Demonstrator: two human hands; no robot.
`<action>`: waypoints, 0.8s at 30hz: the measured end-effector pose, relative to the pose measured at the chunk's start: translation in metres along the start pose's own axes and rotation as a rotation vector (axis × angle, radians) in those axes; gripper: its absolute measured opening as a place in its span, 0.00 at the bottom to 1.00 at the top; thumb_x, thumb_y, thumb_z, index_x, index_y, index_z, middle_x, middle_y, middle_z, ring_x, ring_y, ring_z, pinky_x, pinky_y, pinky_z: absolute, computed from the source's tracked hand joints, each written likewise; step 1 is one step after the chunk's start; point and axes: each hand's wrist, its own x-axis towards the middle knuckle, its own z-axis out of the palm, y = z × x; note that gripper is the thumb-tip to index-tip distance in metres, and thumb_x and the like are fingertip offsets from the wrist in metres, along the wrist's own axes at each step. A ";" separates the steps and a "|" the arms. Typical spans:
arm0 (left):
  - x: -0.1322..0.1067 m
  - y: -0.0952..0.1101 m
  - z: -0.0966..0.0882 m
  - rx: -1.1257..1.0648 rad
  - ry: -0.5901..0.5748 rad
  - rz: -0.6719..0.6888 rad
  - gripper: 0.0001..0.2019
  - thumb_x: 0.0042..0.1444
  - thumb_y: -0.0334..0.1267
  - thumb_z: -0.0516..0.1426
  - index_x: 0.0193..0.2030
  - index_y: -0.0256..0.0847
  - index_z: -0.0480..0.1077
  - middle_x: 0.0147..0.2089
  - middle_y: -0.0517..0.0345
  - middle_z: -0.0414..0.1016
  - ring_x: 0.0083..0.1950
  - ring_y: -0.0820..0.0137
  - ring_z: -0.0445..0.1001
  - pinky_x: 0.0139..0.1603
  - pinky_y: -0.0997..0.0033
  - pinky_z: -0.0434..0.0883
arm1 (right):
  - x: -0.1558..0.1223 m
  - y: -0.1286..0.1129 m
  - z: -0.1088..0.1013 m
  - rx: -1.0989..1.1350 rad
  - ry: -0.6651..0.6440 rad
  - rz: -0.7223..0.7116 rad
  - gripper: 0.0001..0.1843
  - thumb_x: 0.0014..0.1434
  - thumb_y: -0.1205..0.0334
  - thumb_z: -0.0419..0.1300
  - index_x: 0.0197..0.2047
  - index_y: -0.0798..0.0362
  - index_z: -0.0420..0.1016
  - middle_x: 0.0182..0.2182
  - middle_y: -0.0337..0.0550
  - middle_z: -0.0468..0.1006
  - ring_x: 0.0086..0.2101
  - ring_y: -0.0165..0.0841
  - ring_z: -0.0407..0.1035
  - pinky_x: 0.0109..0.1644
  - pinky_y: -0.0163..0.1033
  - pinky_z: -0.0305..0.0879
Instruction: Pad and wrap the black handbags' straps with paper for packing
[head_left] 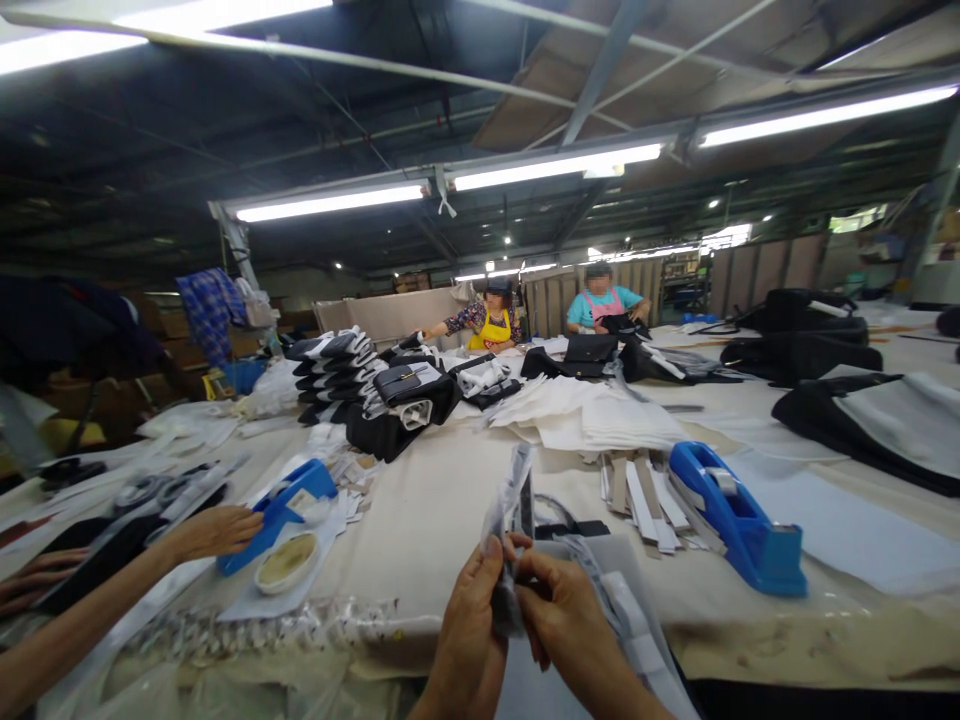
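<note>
The person's left hand (466,635) and right hand (561,612) hold a narrow clear plastic bag (508,520) upright in front of the body, above the edge of a cream-covered worktable (420,530). Something dark sits inside the bag, too blurred to name. The fingers (491,548) of the left hand and the curled fingers of the right pinch the bag from either side, close together. A pale strap (626,610) lies under the right hand. Farther right, a blue tape dispenser (739,525) stands just beside pale card strips (645,505). At left, a co-worker's hand (214,530) lies just beside a second blue tape dispenser (277,520), its fingers together
</note>
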 end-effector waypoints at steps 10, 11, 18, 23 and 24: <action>0.008 0.003 -0.004 -0.024 0.024 -0.069 0.17 0.50 0.47 0.67 0.28 0.36 0.68 0.40 0.52 0.76 0.35 0.71 0.72 0.37 0.74 0.71 | 0.000 0.001 -0.010 -0.237 -0.018 -0.292 0.10 0.55 0.70 0.52 0.23 0.54 0.66 0.21 0.37 0.66 0.25 0.27 0.61 0.30 0.31 0.54; 0.009 0.003 -0.004 -0.025 0.033 -0.071 0.17 0.49 0.47 0.67 0.27 0.36 0.68 0.40 0.52 0.77 0.35 0.71 0.72 0.36 0.74 0.71 | -0.001 0.000 -0.011 -0.268 -0.035 -0.335 0.10 0.55 0.71 0.51 0.23 0.54 0.66 0.23 0.37 0.67 0.27 0.28 0.61 0.32 0.31 0.55; 0.010 0.004 -0.003 -0.031 0.048 0.011 0.16 0.48 0.47 0.68 0.30 0.35 0.72 0.32 0.57 0.73 0.32 0.74 0.70 0.34 0.77 0.69 | -0.006 -0.017 -0.013 -0.260 -0.152 -0.317 0.10 0.58 0.71 0.50 0.27 0.53 0.65 0.28 0.38 0.68 0.31 0.29 0.63 0.37 0.32 0.57; 0.000 -0.003 0.005 -0.003 0.135 0.022 0.17 0.50 0.49 0.67 0.37 0.37 0.74 0.32 0.58 0.72 0.33 0.72 0.71 0.37 0.75 0.70 | -0.011 -0.029 -0.010 -0.289 -0.134 -0.075 0.07 0.46 0.72 0.59 0.31 0.54 0.70 0.25 0.34 0.67 0.28 0.29 0.61 0.31 0.31 0.54; -0.002 -0.005 0.007 -0.006 0.151 0.015 0.17 0.50 0.49 0.67 0.38 0.37 0.74 0.32 0.58 0.73 0.34 0.72 0.71 0.37 0.75 0.70 | -0.012 -0.029 -0.009 -0.284 -0.093 -0.047 0.07 0.45 0.72 0.59 0.30 0.54 0.69 0.25 0.34 0.66 0.28 0.29 0.61 0.31 0.32 0.53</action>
